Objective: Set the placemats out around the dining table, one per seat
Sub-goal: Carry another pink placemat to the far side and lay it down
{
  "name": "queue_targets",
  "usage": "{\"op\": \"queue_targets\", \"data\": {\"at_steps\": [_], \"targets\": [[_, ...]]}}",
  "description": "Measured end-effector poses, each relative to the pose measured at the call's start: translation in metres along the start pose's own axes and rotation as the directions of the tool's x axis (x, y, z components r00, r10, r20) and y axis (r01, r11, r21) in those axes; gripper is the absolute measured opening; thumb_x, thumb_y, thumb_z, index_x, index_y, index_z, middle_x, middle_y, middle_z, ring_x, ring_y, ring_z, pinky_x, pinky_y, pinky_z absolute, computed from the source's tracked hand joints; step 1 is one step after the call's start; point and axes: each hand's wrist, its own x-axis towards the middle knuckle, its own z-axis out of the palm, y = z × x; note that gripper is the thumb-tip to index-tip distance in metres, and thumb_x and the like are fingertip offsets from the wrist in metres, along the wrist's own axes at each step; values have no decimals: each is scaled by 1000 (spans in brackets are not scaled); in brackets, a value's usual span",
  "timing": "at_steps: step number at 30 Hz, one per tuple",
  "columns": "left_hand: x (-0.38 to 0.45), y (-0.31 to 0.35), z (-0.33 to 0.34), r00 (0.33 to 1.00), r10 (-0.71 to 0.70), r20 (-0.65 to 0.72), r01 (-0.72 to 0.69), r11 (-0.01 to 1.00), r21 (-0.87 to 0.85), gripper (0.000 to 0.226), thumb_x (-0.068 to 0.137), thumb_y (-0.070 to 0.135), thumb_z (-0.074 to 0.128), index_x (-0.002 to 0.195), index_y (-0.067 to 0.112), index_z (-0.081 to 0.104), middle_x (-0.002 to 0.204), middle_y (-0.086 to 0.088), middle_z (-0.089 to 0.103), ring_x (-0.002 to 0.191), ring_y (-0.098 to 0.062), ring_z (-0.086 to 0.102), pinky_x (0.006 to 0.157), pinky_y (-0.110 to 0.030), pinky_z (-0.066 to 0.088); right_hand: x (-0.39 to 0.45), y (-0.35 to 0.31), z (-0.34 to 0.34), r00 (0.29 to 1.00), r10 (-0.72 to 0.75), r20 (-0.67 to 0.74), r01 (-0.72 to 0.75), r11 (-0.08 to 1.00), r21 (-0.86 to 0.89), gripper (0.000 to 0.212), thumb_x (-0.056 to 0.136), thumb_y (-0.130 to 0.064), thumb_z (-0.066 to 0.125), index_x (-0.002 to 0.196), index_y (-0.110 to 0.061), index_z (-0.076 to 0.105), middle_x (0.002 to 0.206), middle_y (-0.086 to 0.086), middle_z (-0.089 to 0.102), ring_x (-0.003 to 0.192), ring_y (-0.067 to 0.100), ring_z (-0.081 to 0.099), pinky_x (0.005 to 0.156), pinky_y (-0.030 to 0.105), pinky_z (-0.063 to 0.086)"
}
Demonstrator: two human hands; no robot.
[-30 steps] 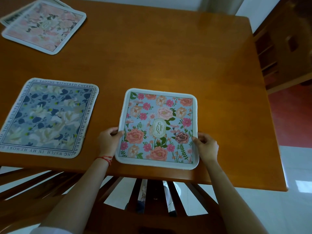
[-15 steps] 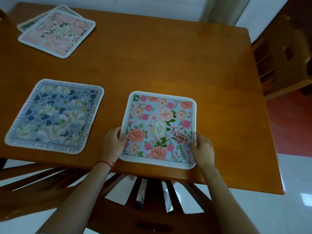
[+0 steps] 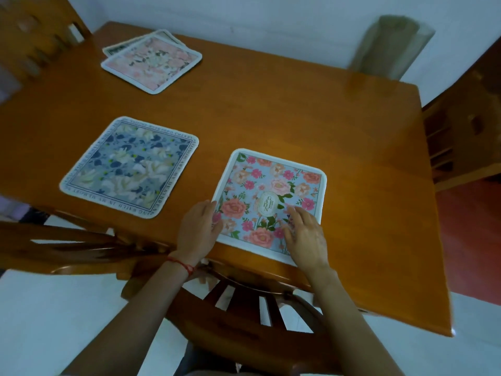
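Note:
A pink-and-blue floral placemat lies flat near the front edge of the wooden dining table. My left hand rests at the mat's left edge, fingers relaxed. My right hand lies flat on the mat's lower right part with straight fingers. A blue-and-white floral placemat lies to the left. At the far left of the table a pale pink placemat sits on top of another mat whose corner shows beneath it.
A wooden chair back stands right below my hands, and another chair back is at the left. More chairs stand at the right and at the far left corner. A wall runs behind the table.
My right hand moved from the mat's right edge onto its surface and lies flat there. My left hand loosened at the left edge. The camera view swung rightward.

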Motion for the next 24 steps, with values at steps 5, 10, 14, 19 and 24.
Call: {"op": "queue_targets", "data": {"at_steps": [5, 10, 14, 19, 24], "targets": [[-18, -6, -12, 996, -79, 28, 76, 992, 103, 51, 87, 27, 59, 129, 1, 47, 128, -21, 54, 120, -36, 48, 97, -44, 43, -4, -17, -5, 996, -91, 13, 91, 996, -22, 47, 94, -33, 46, 135, -11, 41, 140, 12, 42, 130, 27, 38, 107, 41, 32], [-37, -18, -33, 989, -148, -9, 148, 979, 142, 53, 92, 36, 48, 134, 4, 42, 138, -19, 46, 130, -33, 39, 106, -46, 32, -5, -46, -5, 980, -194, 32, 195, 981, -19, 45, 95, -32, 43, 135, -12, 42, 141, 12, 42, 131, 27, 37, 107, 43, 30], [-54, -33, -54, 982, -178, -65, 187, 967, 172, 51, 93, 37, 47, 133, 5, 43, 137, -17, 46, 129, -32, 39, 106, -45, 31, -3, -77, -2, 958, -281, 61, 282, 959, -11, 46, 94, -33, 40, 135, -11, 42, 140, 13, 43, 131, 31, 37, 107, 43, 30], [-79, -56, -83, 965, -232, -126, 252, 949, 188, 50, 91, 37, 50, 130, 5, 48, 135, -18, 49, 129, -33, 40, 105, -46, 29, -7, -124, 8, 920, -391, 32, 392, 920, -15, 43, 91, -31, 45, 127, -7, 51, 130, 17, 53, 120, 36, 49, 99, 47, 38], [-115, -91, -113, 935, -299, -193, 332, 928, 168, 54, 91, 42, 40, 132, 7, 46, 138, -17, 47, 130, -33, 39, 107, -47, 28, -19, -184, 22, 883, -466, 63, 467, 884, -7, 42, 94, -33, 45, 128, -8, 50, 134, 14, 49, 124, 33, 45, 101, 46, 36]]}}
